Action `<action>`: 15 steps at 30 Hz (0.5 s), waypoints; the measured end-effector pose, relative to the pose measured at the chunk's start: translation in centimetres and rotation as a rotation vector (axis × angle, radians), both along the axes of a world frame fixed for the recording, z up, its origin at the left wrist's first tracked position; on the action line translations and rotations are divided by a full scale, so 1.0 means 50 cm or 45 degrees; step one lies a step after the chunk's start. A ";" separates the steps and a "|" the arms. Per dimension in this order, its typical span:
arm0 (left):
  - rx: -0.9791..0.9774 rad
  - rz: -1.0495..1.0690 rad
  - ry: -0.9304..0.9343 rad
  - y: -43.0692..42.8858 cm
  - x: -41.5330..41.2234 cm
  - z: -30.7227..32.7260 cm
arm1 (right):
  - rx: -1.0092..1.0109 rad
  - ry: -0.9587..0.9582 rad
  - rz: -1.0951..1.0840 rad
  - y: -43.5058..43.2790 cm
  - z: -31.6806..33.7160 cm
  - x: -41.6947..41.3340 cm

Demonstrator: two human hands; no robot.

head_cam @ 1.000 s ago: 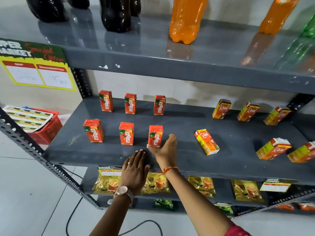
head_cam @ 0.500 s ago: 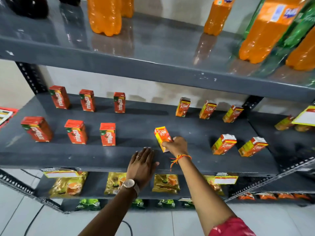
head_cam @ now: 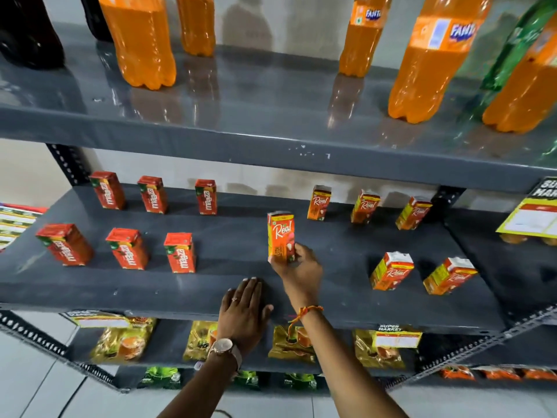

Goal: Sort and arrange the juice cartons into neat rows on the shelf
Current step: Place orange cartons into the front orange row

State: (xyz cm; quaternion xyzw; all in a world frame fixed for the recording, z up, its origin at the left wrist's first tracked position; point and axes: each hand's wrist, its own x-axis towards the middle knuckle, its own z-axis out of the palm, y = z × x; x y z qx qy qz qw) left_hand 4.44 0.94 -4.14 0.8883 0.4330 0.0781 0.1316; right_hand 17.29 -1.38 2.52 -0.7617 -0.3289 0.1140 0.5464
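Observation:
My right hand (head_cam: 298, 267) grips an orange Real juice carton (head_cam: 281, 235) by its lower end and holds it upright just above the grey middle shelf (head_cam: 229, 285). My left hand (head_cam: 244, 312) lies flat, palm down, on the shelf's front edge. Red Maaza cartons stand in two rows of three on the left, the nearest at front (head_cam: 180, 252). Three Real cartons stand along the back right (head_cam: 365, 206). Two more Real cartons stand at the front right (head_cam: 391, 270), (head_cam: 449, 275), turned at an angle.
Orange soda bottles (head_cam: 431, 55) and dark bottles (head_cam: 27, 31) stand on the top shelf. Gold snack packets (head_cam: 289, 343) and green packets lie on the lower shelves. Yellow price signs hang at right (head_cam: 533, 215) and on the shelf edge. A slotted metal upright (head_cam: 482, 342) runs diagonally at lower right.
My right hand left the Maaza cartons, took hold of the Real carton lying on its side and raised it upright. The view swung right. My left hand stayed on the shelf edge.

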 end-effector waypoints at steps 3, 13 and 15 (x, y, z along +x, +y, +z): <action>0.022 0.003 0.010 -0.003 0.000 0.001 | 0.125 -0.004 -0.028 0.005 0.016 -0.017; 0.028 -0.005 -0.021 -0.010 0.021 -0.010 | 0.128 0.029 -0.093 -0.041 -0.025 0.026; 0.024 -0.036 0.002 -0.018 0.039 -0.013 | 0.118 0.072 -0.150 -0.065 -0.045 0.052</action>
